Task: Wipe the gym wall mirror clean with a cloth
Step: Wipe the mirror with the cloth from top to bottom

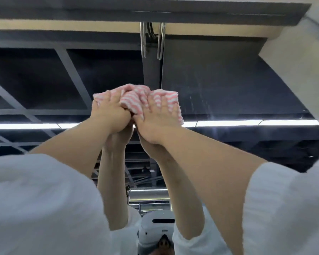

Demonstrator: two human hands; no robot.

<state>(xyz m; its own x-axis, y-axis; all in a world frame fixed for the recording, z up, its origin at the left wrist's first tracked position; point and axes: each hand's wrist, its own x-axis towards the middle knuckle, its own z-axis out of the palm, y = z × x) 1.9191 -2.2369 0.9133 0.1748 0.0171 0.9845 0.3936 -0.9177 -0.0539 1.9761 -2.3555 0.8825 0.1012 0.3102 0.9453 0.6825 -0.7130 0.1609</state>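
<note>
High on the mirror [228,85], left hand [109,115] and right hand [155,116] are pressing the cloth [134,100], fingers spread flat; streaks beside the cloth suggest wiping is remaining.

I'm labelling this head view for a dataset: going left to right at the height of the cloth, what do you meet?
Dark mirror → left hand → pink-striped cloth, pressed under both hands → right hand → streaked mirror glass → pale wall.
</note>
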